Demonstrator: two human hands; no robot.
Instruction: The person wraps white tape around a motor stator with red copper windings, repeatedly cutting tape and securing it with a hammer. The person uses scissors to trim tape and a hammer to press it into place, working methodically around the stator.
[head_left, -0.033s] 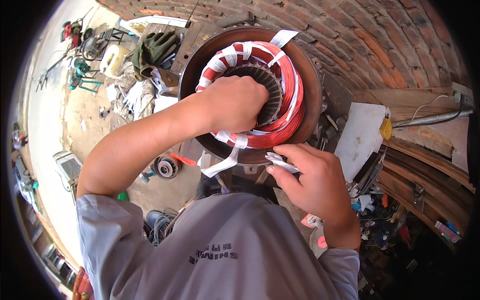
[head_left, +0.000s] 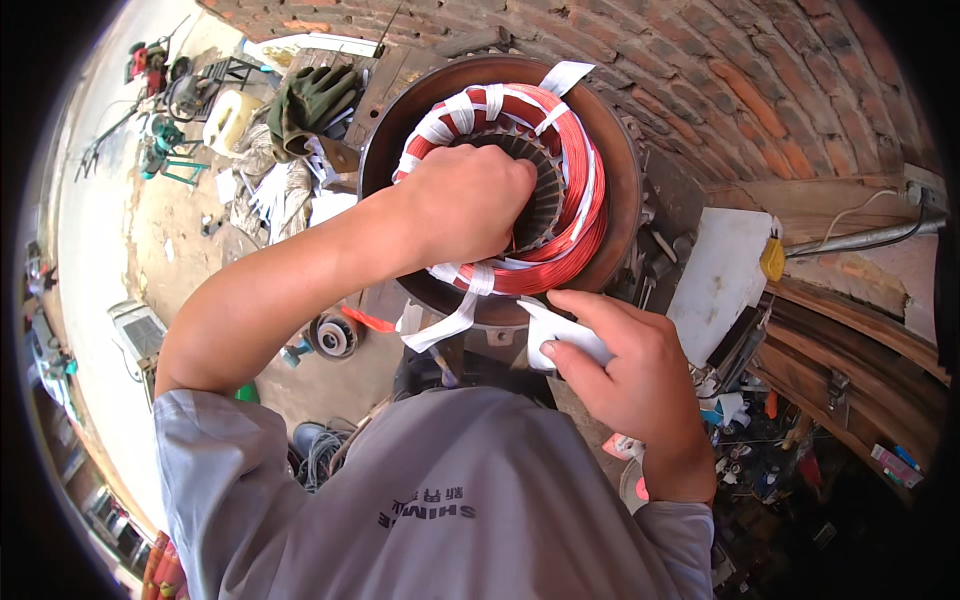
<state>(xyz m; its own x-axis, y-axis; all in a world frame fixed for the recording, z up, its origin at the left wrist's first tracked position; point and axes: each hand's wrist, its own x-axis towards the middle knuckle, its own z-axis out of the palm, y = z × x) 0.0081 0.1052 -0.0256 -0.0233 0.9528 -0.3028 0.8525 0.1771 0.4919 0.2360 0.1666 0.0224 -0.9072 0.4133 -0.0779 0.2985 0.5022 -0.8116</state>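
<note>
My right hand (head_left: 632,368) pinches a white slip (head_left: 568,332), likely light and pliable, best held by its edge, beside the metal housing (head_left: 622,190)'s near rim; I can't tell whether my left hand (head_left: 468,205) grips anything.

The left grip (head_left: 470,205) plugs the left of the slotted bore (head_left: 547,200), forearm (head_left: 330,245) barring that approach! Brick wall (head_left: 790,100) crowds the far side. Right grip (head_left: 628,365) and white slip (head_left: 562,328) block the near edge; yet at right, a slim gap shows between housing (head_left: 624,190) and red coil (head_left: 587,200).
</note>
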